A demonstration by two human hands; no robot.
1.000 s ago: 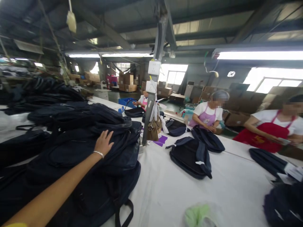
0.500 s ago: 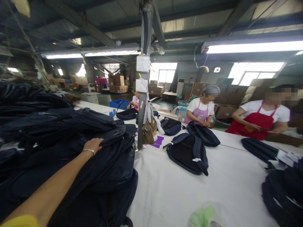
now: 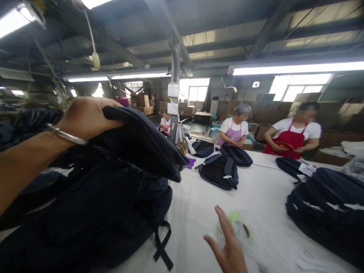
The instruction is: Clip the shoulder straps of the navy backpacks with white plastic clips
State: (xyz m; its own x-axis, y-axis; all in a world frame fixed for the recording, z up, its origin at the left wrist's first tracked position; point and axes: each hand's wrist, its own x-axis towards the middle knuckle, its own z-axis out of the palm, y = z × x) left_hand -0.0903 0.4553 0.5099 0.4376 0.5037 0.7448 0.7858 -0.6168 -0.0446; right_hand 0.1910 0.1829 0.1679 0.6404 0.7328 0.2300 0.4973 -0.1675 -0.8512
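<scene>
My left hand (image 3: 88, 115), with a silver bangle at the wrist, grips the edge of a dark navy backpack (image 3: 145, 142) and holds it raised. Below it lies a pile of more dark backpacks (image 3: 93, 212), one with a black strap (image 3: 162, 246) hanging onto the white table. My right hand (image 3: 229, 246) is at the bottom, over the table, its fingers spread and nothing in them. Just beyond it is a roll of green tape (image 3: 247, 232) beside clear plastic, partly hidden by the fingers.
The white table (image 3: 196, 216) carries a navy backpack (image 3: 218, 172) past the middle and a stack of backpacks (image 3: 327, 212) at right. A grey post (image 3: 174, 127) with sockets rises behind. Two people in a purple apron (image 3: 233, 136) and a red apron (image 3: 287, 142) stand across.
My left hand, earlier resting on the pile, has lifted a backpack up off it. My right hand has come into view at the bottom. The view has shifted slightly.
</scene>
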